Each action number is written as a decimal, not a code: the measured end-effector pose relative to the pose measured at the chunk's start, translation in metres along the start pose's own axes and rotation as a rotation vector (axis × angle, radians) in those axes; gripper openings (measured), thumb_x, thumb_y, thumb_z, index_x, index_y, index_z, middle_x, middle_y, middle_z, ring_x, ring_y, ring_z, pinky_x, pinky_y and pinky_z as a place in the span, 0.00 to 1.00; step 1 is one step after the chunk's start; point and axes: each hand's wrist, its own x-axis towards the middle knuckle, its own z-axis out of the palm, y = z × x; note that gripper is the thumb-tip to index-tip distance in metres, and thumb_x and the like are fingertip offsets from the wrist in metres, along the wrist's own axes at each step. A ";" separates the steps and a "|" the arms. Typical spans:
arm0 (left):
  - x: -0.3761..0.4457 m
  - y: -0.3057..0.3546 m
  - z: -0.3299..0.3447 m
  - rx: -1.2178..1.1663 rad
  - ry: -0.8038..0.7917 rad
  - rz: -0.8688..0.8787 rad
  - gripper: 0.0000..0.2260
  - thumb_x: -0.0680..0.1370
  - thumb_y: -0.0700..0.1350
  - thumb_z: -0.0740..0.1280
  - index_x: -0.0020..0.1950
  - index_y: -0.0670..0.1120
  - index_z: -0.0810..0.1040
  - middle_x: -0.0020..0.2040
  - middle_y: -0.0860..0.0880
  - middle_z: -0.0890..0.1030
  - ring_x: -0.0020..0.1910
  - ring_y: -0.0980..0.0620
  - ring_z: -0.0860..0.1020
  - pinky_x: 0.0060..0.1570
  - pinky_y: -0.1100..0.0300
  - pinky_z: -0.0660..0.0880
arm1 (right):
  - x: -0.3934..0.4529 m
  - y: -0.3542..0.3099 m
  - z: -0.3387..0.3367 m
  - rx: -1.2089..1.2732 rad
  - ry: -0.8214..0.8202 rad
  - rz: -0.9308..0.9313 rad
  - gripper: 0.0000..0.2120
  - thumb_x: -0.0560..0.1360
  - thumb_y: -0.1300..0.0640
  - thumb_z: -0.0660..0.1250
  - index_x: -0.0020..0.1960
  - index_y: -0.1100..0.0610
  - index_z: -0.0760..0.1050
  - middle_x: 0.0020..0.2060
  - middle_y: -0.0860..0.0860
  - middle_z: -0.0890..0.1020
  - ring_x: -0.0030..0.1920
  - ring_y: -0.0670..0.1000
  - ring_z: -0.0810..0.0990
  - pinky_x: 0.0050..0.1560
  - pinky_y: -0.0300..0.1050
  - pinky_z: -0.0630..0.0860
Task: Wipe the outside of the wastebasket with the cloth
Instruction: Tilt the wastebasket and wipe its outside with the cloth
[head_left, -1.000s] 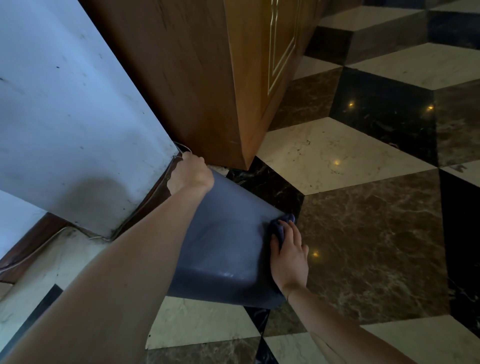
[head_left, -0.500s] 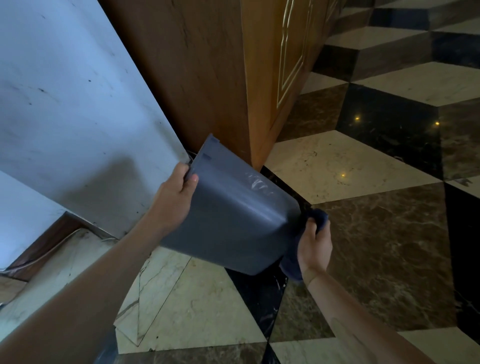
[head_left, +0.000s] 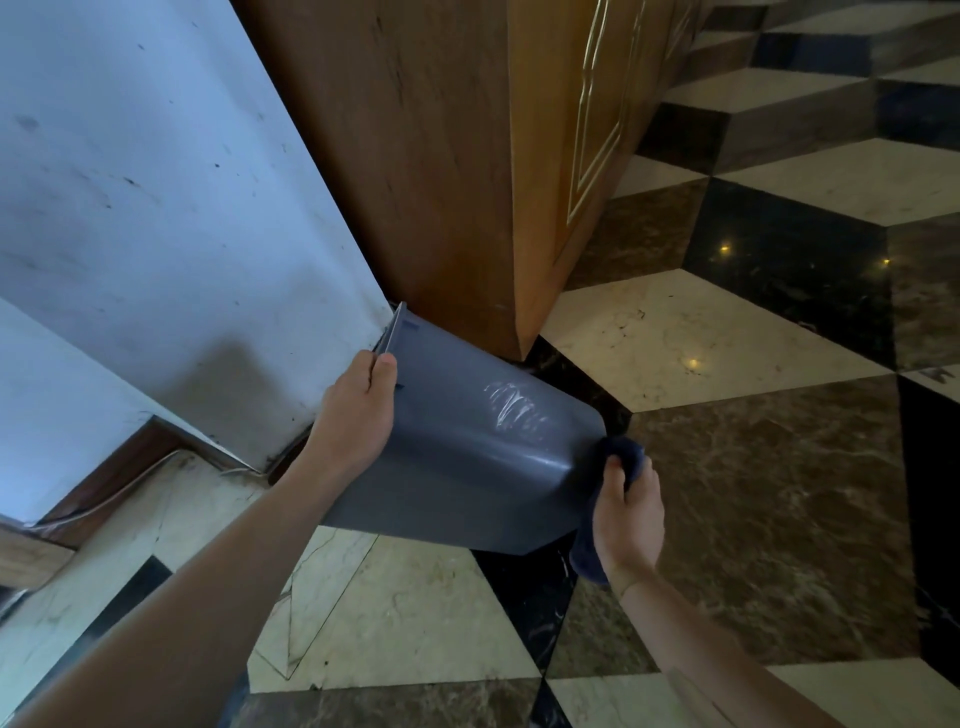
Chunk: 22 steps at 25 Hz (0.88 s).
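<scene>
The grey wastebasket was held off the floor, tipped on its side, its open rim toward the white wall and the foot of the wooden cabinet, its base pointing toward the right of the view. The left hand gripped the rim end, thumb lying on the outer face and the fingers curled over the edge, clamped on the plastic. A patch of pale scuff marks showed on the upper side of the basket, between the two hands. The right hand was at the base end, its fingers closed around a dark blue cloth, which bulged above the knuckles and hung below the wrist. The cloth appeared to press against the bottom corner of the basket, though the contact itself was hidden behind the hand. Below lay beige, brown and black marble tiles, with a thin cable running along the skirting at the left.
</scene>
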 end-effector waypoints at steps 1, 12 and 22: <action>-0.002 0.000 0.001 0.004 0.004 0.008 0.17 0.83 0.52 0.52 0.42 0.42 0.68 0.39 0.44 0.74 0.38 0.45 0.72 0.37 0.50 0.65 | -0.001 0.000 -0.002 -0.037 0.003 -0.022 0.13 0.83 0.48 0.55 0.63 0.49 0.73 0.57 0.48 0.77 0.59 0.55 0.78 0.53 0.49 0.71; -0.035 -0.001 0.019 -0.220 0.076 0.039 0.14 0.80 0.54 0.55 0.40 0.49 0.71 0.36 0.49 0.77 0.32 0.61 0.74 0.34 0.53 0.69 | -0.065 -0.123 0.036 -0.104 -0.178 -0.820 0.20 0.83 0.45 0.54 0.73 0.46 0.67 0.74 0.45 0.67 0.71 0.48 0.65 0.69 0.46 0.64; -0.038 -0.014 0.015 -0.361 0.028 0.093 0.13 0.80 0.52 0.56 0.38 0.55 0.74 0.34 0.55 0.78 0.34 0.58 0.74 0.34 0.66 0.71 | -0.064 -0.111 0.063 -0.339 -0.365 -0.835 0.25 0.83 0.38 0.45 0.78 0.41 0.57 0.79 0.42 0.61 0.80 0.47 0.51 0.79 0.52 0.44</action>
